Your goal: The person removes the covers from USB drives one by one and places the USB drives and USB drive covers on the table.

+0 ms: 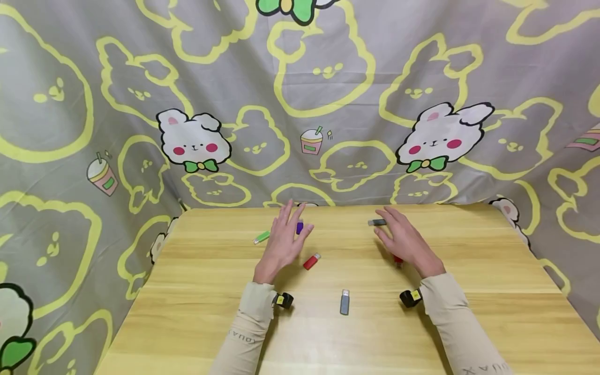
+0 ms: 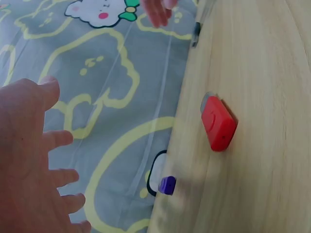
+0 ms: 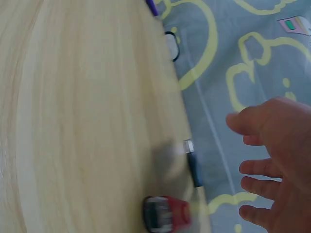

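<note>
My left hand (image 1: 279, 244) is held over the back left of the table, fingers spread and holding nothing. Beside it lie a green USB flash drive (image 1: 262, 237) and a purple USB flash drive (image 1: 299, 227), the purple one partly hidden by the hand. A red USB flash drive (image 2: 219, 125) lies nearer the front. My right hand (image 1: 407, 240), its fingers loosely extended, grips nothing. Close to its fingertips is a dark grey USB flash drive (image 1: 377, 222). Under that hand, a second red flash drive (image 3: 180, 213) with a dark end is mostly covered in the head view.
A blue-grey USB flash drive (image 1: 345, 303) lies at the middle front of the wooden table (image 1: 197, 312). Grey patterned cloth (image 1: 253, 130) hangs along the back and both sides. Each wrist carries a small black camera.
</note>
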The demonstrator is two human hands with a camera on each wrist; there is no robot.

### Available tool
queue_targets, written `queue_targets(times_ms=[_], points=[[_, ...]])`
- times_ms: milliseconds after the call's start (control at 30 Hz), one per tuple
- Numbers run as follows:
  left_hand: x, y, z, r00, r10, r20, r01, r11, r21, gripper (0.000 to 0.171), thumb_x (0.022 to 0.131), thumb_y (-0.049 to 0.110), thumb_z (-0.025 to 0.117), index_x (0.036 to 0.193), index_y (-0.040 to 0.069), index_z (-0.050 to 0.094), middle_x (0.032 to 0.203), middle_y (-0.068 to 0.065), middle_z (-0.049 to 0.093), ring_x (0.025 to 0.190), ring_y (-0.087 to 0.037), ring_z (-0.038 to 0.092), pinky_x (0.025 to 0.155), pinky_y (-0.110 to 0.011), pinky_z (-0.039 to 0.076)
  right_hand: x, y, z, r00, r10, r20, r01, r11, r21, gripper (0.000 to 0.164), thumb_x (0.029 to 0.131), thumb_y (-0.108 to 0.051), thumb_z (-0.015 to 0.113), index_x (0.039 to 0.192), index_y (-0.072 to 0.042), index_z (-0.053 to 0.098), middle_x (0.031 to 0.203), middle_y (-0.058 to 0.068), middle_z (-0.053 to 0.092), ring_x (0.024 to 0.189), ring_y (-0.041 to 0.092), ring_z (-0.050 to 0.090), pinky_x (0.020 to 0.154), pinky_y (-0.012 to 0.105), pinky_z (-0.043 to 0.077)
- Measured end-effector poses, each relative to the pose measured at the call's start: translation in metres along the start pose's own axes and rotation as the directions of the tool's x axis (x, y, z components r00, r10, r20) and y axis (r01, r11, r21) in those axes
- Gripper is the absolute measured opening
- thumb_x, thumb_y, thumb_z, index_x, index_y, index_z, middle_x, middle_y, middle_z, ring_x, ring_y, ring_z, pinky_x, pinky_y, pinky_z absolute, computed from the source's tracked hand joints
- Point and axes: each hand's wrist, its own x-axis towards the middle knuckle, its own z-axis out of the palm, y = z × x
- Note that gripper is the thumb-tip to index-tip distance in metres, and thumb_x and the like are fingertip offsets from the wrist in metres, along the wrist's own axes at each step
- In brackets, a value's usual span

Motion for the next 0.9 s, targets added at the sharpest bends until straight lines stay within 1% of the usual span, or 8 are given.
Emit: queue_targets(times_ms=[133, 333, 433, 533, 600, 700, 800, 900], points=[[0.001, 0.000, -0.003, 1.000, 0.003, 0.001, -0.003, 1.000, -0.011, 0.070, 0.107, 0.059, 0.034, 0.164, 0.021, 0.024, 0.171, -0.015, 0.010, 0.156, -0.035, 0.003, 0.123, -0.061, 0.010, 0.004, 0.007, 0.004, 1.000, 0.008, 0.009, -0.007, 1.000, -0.011, 0.051, 0.100, -0.011, 0.065, 0.146, 0.005, 0.050, 0.149, 0.032, 0.042, 0.135, 0.050, 0.041, 0.108, 0.065, 0.038], [0.001, 0.000, -0.001, 1.000, 0.000, 0.012, 0.001, 1.000, -0.030, 0.069, 0.107, 0.057, 0.037, 0.164, 0.020, 0.024, 0.170, -0.017, 0.011, 0.156, -0.033, 0.002, 0.123, -0.060, 0.009, 0.014, 0.011, 0.009, 1.000, -0.012, 0.029, 0.013, 0.998, -0.054, 0.040, 0.099, -0.003, 0.062, 0.136, 0.010, 0.056, 0.136, 0.033, 0.051, 0.124, 0.048, 0.051, 0.101, 0.061, 0.046], [0.000, -0.001, -0.001, 1.000, 0.014, 0.002, -0.014, 0.999, -0.037, 0.068, 0.107, 0.054, 0.040, 0.164, 0.020, 0.026, 0.169, -0.019, 0.015, 0.156, -0.036, 0.007, 0.122, -0.061, 0.012, 0.018, 0.013, 0.010, 0.999, -0.027, 0.041, 0.030, 0.997, -0.077, 0.037, 0.097, -0.001, 0.063, 0.132, 0.012, 0.058, 0.131, 0.032, 0.054, 0.121, 0.048, 0.053, 0.100, 0.059, 0.047], [0.000, -0.002, 0.000, 0.999, 0.042, -0.026, -0.044, 0.998, -0.055, 0.066, 0.107, 0.050, 0.043, 0.163, 0.016, 0.030, 0.167, -0.023, 0.021, 0.154, -0.042, 0.015, 0.120, -0.063, 0.018, 0.022, 0.016, 0.012, 0.998, -0.041, 0.044, 0.045, 0.994, -0.098, 0.034, 0.095, 0.001, 0.064, 0.128, 0.012, 0.061, 0.126, 0.032, 0.057, 0.117, 0.049, 0.055, 0.098, 0.058, 0.049], [0.000, -0.003, 0.001, 0.998, 0.051, -0.042, -0.054, 0.996, -0.070, 0.065, 0.107, 0.048, 0.045, 0.162, 0.015, 0.031, 0.166, -0.023, 0.023, 0.152, -0.043, 0.019, 0.120, -0.063, 0.020, 0.024, 0.018, 0.013, 0.998, -0.046, 0.047, 0.051, 0.993, -0.106, 0.033, 0.094, 0.003, 0.064, 0.126, 0.012, 0.063, 0.123, 0.030, 0.059, 0.115, 0.048, 0.056, 0.097, 0.057, 0.050], [0.000, -0.004, 0.002, 0.997, 0.050, -0.053, -0.055, 0.994, -0.099, 0.064, 0.107, 0.047, 0.046, 0.162, 0.016, 0.033, 0.166, -0.021, 0.025, 0.151, -0.044, 0.025, 0.119, -0.062, 0.025, 0.026, 0.020, 0.014, 0.997, -0.055, 0.054, 0.061, 0.992, -0.114, 0.030, 0.094, 0.004, 0.064, 0.123, 0.011, 0.065, 0.119, 0.029, 0.061, 0.111, 0.046, 0.058, 0.095, 0.056, 0.051], [-0.001, -0.004, 0.003, 0.998, 0.039, -0.040, -0.044, 0.988, -0.148, 0.064, 0.108, 0.048, 0.046, 0.162, 0.018, 0.032, 0.166, -0.019, 0.025, 0.150, -0.041, 0.027, 0.118, -0.062, 0.028, 0.029, 0.021, 0.014, 0.996, -0.062, 0.060, 0.069, 0.990, -0.120, 0.028, 0.093, 0.005, 0.064, 0.120, 0.011, 0.067, 0.115, 0.027, 0.062, 0.107, 0.044, 0.059, 0.092, 0.054, 0.052], [-0.001, -0.004, 0.005, 0.999, 0.033, -0.030, -0.039, 0.977, -0.208, 0.063, 0.108, 0.048, 0.044, 0.162, 0.018, 0.032, 0.165, -0.019, 0.026, 0.150, -0.039, 0.027, 0.118, -0.060, 0.028, 0.031, 0.021, 0.014, 0.996, -0.065, 0.068, 0.073, 0.988, -0.134, 0.027, 0.092, 0.006, 0.065, 0.118, 0.011, 0.068, 0.112, 0.026, 0.063, 0.103, 0.042, 0.060, 0.090, 0.053, 0.053]])
